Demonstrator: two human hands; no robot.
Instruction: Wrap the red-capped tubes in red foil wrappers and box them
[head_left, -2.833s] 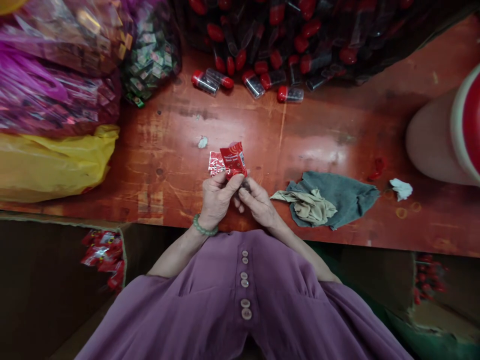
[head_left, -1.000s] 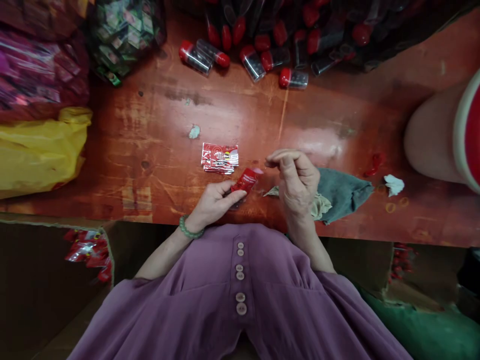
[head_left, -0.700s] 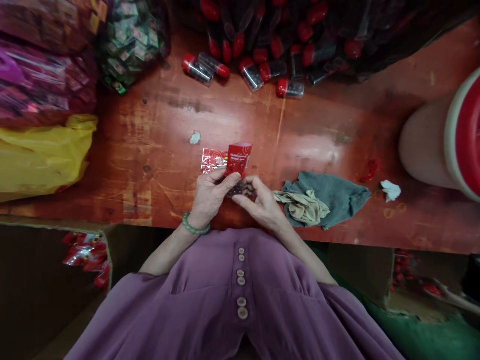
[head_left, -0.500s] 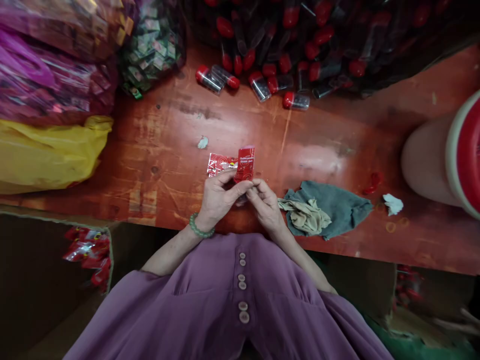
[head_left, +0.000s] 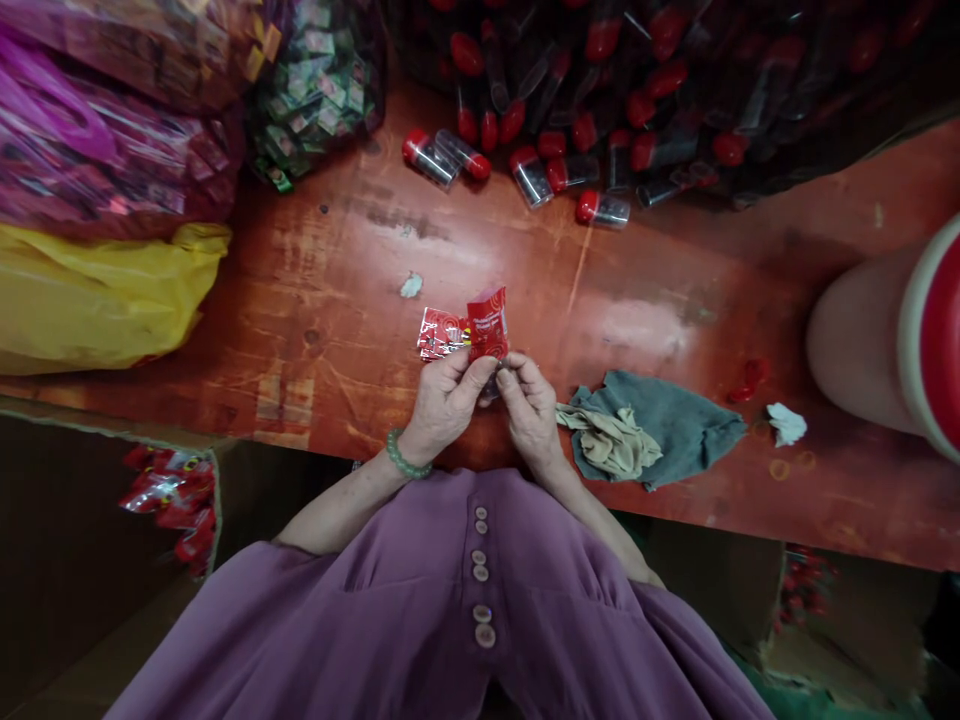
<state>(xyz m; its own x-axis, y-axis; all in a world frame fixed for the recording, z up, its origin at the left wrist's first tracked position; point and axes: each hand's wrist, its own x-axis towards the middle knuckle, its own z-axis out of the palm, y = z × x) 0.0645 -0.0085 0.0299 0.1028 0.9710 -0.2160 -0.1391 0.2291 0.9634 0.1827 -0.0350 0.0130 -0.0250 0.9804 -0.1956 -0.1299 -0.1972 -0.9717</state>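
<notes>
A small red printed packet stands up between my hands, its top edge slanted. My left hand is closed on its lower part, thumb in front. The thumb and fingers of my right hand are pinched together at the packet's lower right corner. Something clear and shiny shows just below the meeting fingertips; its kind is mostly hidden. Flat on the table behind my left fingers lies a second red packet with silvery glare.
Capped clear tubes lie beside a big dark heap of them. Bags of small packs and a yellow bag crowd the left. Rags lie right of my hands, near a large tub. Cardboard boxes sit below the table edge.
The upright packet has tilted, its top now slanting and turned slightly. Both hands stay together around its lower end. The whole view has shifted and rotated a little.
</notes>
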